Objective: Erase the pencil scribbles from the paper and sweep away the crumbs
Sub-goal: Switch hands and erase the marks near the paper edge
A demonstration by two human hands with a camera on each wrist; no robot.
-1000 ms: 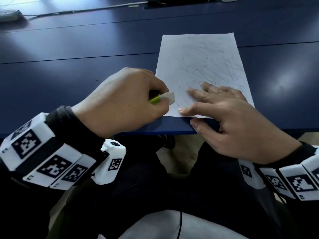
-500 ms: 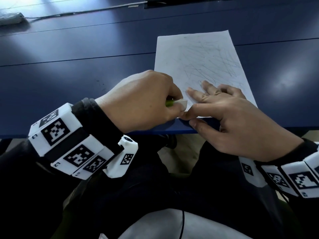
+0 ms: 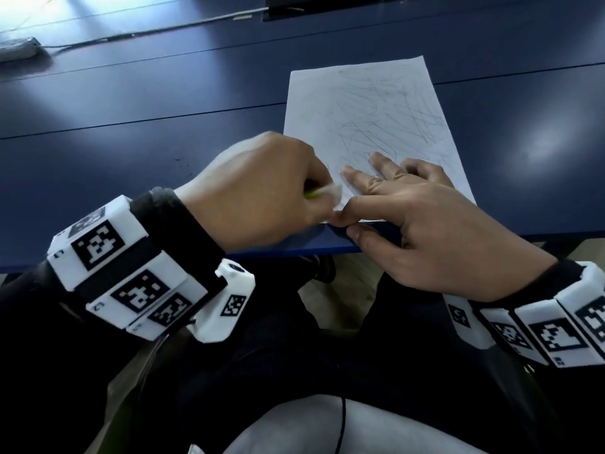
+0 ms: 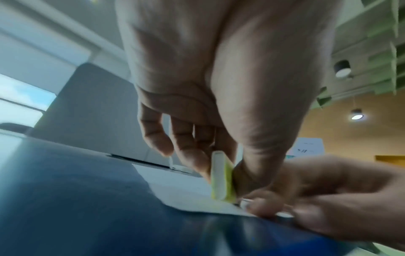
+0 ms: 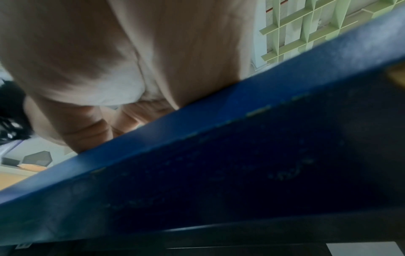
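Note:
A white sheet of paper (image 3: 366, 119) covered with pencil scribbles lies on the dark blue table (image 3: 147, 152), its near edge at the table's front edge. My left hand (image 3: 262, 191) pinches a white and green eraser (image 3: 330, 193) and holds it upright on the paper's near left corner; the eraser (image 4: 221, 180) stands on end between thumb and fingers in the left wrist view. My right hand (image 3: 409, 217) lies flat on the paper's near edge with straight fingers, its thumb below the table edge. The right wrist view shows only my palm (image 5: 131, 52) and the table edge (image 5: 197, 129).
A grey cable (image 3: 147, 31) and a power strip (image 3: 19, 50) lie along the far left of the table. A black slot (image 3: 327, 4) sits at the far edge. My lap is below the table's front edge.
My left hand with the eraser has moved right along the paper's near edge, up to my right hand's fingers. The right hand has stayed on the paper.

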